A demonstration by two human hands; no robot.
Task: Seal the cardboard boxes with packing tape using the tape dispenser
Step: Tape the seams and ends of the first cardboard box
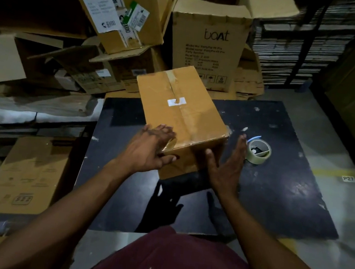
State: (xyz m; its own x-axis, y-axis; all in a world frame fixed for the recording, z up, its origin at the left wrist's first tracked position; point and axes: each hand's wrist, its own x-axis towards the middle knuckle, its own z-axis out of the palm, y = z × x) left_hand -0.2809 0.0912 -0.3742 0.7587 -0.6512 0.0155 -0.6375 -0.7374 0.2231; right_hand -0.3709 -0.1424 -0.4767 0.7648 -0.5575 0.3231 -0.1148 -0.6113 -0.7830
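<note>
A closed brown cardboard box (175,111) stands on a dark board (279,184). Clear tape runs along its top seam, and a white label sits mid-top. My left hand (150,147) lies flat on the box's near top corner, fingers straight and thumb against the near face. My right hand (227,164) is open with straight fingers at the box's near right edge; the thumb touches the near face. A roll of packing tape (258,151) lies on the board just right of my right hand, untouched.
A tall open "boat" carton (208,46) stands behind the box. Piled and flattened cartons (34,175) crowd the left side. Stacks of flat sheets (300,44) fill the back right. Grey floor (326,260) lies to the right.
</note>
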